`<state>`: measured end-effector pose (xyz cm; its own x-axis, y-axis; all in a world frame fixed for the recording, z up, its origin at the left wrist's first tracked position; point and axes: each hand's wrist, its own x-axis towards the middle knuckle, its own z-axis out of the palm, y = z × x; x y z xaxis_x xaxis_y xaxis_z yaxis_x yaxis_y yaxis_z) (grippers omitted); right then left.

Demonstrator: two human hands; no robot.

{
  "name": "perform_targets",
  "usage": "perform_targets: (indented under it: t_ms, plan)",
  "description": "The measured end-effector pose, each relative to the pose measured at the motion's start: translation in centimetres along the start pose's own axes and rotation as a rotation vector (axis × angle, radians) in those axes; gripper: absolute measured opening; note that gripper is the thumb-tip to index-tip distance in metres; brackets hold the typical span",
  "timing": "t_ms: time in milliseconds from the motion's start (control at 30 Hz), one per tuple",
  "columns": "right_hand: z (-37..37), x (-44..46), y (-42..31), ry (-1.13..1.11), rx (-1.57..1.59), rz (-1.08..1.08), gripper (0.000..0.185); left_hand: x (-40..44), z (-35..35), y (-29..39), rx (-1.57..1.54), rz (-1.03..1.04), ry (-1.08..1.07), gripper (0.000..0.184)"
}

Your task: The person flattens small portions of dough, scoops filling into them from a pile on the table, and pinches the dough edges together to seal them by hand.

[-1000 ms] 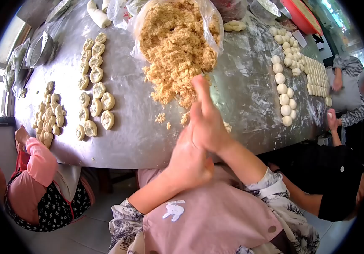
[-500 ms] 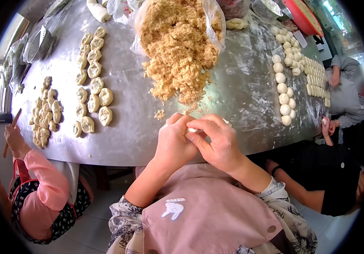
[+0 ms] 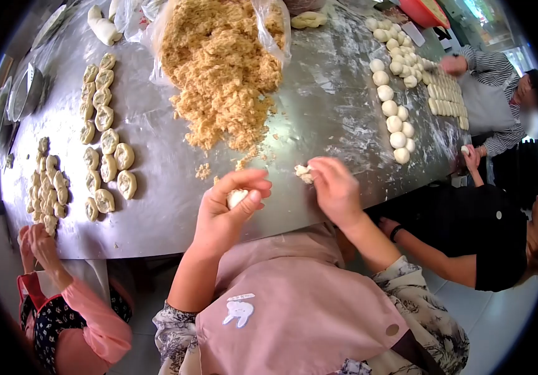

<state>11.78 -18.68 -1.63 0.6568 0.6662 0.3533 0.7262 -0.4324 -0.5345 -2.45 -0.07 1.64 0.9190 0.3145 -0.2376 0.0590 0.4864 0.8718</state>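
My left hand [image 3: 222, 209] curls around a smooth white dough ball [image 3: 237, 199], which shows between thumb and fingers near the table's front edge. To its right, my right hand [image 3: 339, 195] pinches a small ragged scrap of dough [image 3: 304, 174] at its fingertips. The two hands are apart. Just beyond them, a large heap of crumbly tan filling [image 3: 222, 69] spills from a clear plastic bag [image 3: 272, 28] onto the metal table [image 3: 319, 112].
Rows of dimpled dough pieces [image 3: 108, 140] and a pile of smaller pieces [image 3: 47, 187] lie left. Round dough balls [image 3: 396, 124] and neat rows of dough pieces [image 3: 444, 97] lie right. A co-worker's hands [image 3: 40, 244] are at the left edge; other people stand at the right.
My hands have separated, the left keeping the dough ball and the right moving off with the scrap. The view has shifted right. The left co-worker's hands have come to the small pieces.
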Motion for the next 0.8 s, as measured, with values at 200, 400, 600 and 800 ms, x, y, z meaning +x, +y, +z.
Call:
perform_targets:
  t_ms: [200,400,600,800]
  plan:
    - [-0.1,-0.6,0.5,-0.174,-0.117,-0.109,0.030,0.5,-0.1,-1.3,-0.571,-0.106,-0.043,0.053]
    - [-2.1,3.2,-5.4,-0.123,0.299,-0.059,0.045,1.3,0.5,1.2,-0.602,-0.095,0.272,0.059]
    - [2.7,4.5,-10.4,-0.157,0.541,-0.134,0.051,2.0,1.1,0.8,-0.657,0.154,0.364,0.056]
    - [1.5,5.9,-10.4,-0.468,0.959,0.291,0.040,1.5,2.0,2.8,-0.829,0.217,0.255,0.071]
